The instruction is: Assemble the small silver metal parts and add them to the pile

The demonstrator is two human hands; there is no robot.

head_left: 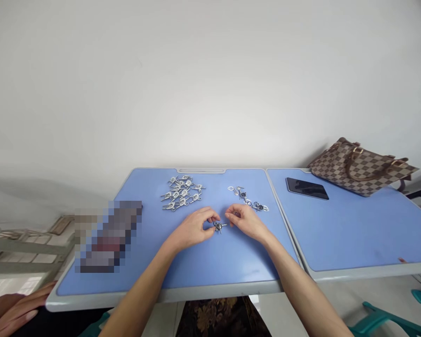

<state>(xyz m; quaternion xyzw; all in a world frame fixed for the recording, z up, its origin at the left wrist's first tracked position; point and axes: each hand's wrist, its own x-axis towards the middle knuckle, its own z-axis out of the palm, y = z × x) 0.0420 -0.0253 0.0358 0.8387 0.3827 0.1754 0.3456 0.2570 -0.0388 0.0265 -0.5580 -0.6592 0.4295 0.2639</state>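
My left hand (196,227) is curled at the middle of the blue table, thumb and fingertips at the edge of a small metal keychain piece (219,226) with a dark round centre and short prongs. Just to the right, my right hand (247,222) has its fingers pinched together; whatever is in them is too small and hidden to name. Behind my left hand lies a pile of silvery metal keychain pieces (182,192), several in number. Beyond my right hand is a looser group of metal rings, clasps and dark round parts (258,206).
A blurred-out dark flat object (110,238) lies on the left side of the table (196,271). On the adjoining right table are a black phone (307,188) and a checkered handbag (361,168). Another person's hand (21,309) rests at lower left. A white wall stands behind.
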